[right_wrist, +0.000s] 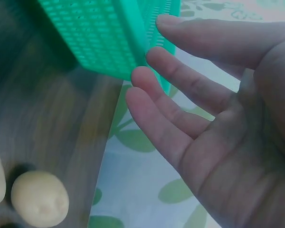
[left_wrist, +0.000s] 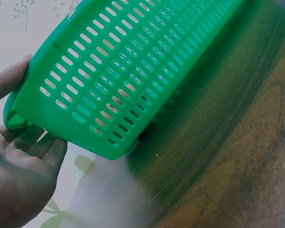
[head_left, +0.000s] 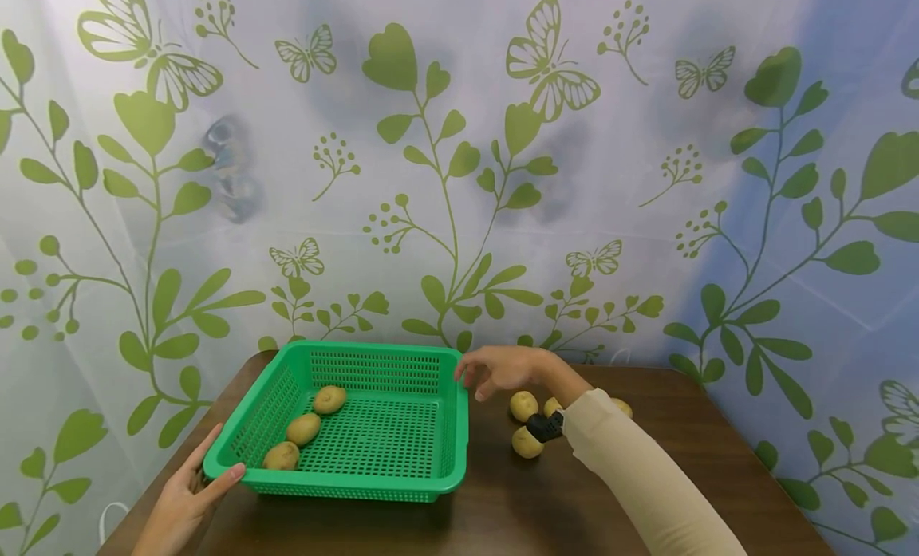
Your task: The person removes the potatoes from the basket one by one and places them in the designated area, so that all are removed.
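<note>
Green perforated plastic basket (head_left: pixel 345 482), rectangular, sits at left-center of the desk (head_left: pixel 495 516); cannot tell whether its whole base rests on the wood. Three potatoes inside, loose row along the left side: far one (head_left: pixel 329 400), middle one (head_left: pixel 303 429), near one (head_left: pixel 282 456). Middle one just beside the near one; far one close to the middle one. Rest of the basket floor shows bare mesh.

Left hand (head_left: pixel 185 492) pinches the basket's near-left corner, thumb over the rim, other fingers curled underneath; left wrist view confirms the hold and shows the slotted outer wall.

Right hand (head_left: pixel 506 367) is at the right rim toward the far corner, fingers loosely extended and a bit spread, thumb apart, palm empty. Fingertips right at the rim; cannot tell if they touch.

More potatoes on the desk, right of the basket, below and behind the right forearm: one left (head_left: pixel 524 406), one nearer (head_left: pixel 527 443), one partly hidden by the wrist (head_left: pixel 552 407), one past the sleeve (head_left: pixel 622 408), also part-hidden. Exact count unclear because of the arm.

Right arm: cream sleeve (head_left: pixel 646 468), black device (head_left: pixel 545 427) at the wrist. Desk is dark brown wood grain. Behind: whitish curtain (head_left: pixel 632 181) with green leaf and butterfly print.
</note>
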`<act>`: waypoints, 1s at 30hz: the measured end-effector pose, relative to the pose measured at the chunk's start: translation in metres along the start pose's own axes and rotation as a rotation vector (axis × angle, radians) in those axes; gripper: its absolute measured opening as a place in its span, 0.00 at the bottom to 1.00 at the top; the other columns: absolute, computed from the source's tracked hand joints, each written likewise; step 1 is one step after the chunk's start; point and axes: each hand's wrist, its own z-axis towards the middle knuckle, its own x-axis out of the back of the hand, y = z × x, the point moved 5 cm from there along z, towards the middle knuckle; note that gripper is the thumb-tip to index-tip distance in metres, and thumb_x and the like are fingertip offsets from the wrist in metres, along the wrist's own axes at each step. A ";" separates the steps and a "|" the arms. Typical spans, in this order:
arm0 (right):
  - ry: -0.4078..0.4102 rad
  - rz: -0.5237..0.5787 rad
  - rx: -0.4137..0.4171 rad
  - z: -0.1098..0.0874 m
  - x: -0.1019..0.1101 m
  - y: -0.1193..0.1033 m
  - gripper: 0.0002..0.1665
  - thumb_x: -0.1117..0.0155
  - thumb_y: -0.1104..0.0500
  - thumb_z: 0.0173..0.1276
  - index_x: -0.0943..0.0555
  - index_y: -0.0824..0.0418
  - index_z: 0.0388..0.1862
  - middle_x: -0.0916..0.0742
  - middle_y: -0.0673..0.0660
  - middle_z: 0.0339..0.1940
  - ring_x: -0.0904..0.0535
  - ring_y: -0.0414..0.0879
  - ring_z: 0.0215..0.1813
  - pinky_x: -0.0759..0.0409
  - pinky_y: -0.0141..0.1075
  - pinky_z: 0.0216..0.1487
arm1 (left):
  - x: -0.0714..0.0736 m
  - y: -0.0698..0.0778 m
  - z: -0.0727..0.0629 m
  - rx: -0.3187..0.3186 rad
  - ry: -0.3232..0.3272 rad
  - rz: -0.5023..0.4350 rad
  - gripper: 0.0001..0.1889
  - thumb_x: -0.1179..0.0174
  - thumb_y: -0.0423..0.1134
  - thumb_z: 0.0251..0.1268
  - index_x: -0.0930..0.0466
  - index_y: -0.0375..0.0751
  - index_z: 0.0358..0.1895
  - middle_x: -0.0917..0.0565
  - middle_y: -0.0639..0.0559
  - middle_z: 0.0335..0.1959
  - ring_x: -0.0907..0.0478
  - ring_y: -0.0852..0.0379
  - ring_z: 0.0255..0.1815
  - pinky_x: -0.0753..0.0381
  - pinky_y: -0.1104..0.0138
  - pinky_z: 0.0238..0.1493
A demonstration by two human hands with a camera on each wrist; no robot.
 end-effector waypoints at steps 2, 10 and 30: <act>-0.008 -0.013 0.002 0.005 0.000 -0.003 0.25 0.35 0.70 0.75 0.24 0.61 0.68 0.19 0.59 0.61 0.22 0.56 0.63 0.18 0.46 0.57 | -0.001 0.000 0.000 -0.005 -0.001 -0.035 0.48 0.42 0.49 0.81 0.70 0.49 0.85 0.55 0.24 0.80 0.33 0.81 0.54 0.23 0.77 0.45; -0.060 -0.058 0.007 0.028 -0.004 -0.019 0.24 0.35 0.69 0.75 0.23 0.55 0.67 0.20 0.55 0.62 0.20 0.53 0.59 0.17 0.44 0.55 | -0.009 0.000 -0.004 -0.046 -0.013 -0.253 0.47 0.41 0.41 0.81 0.69 0.45 0.85 0.58 0.24 0.80 0.34 0.88 0.50 0.24 0.80 0.48; -0.098 -0.086 0.058 0.088 -0.027 -0.057 0.24 0.34 0.67 0.75 0.22 0.52 0.66 0.21 0.57 0.64 0.22 0.50 0.62 0.17 0.37 0.52 | -0.013 0.004 -0.005 -0.071 -0.067 -0.474 0.47 0.43 0.37 0.81 0.71 0.47 0.85 0.61 0.28 0.82 0.30 0.83 0.57 0.24 0.78 0.55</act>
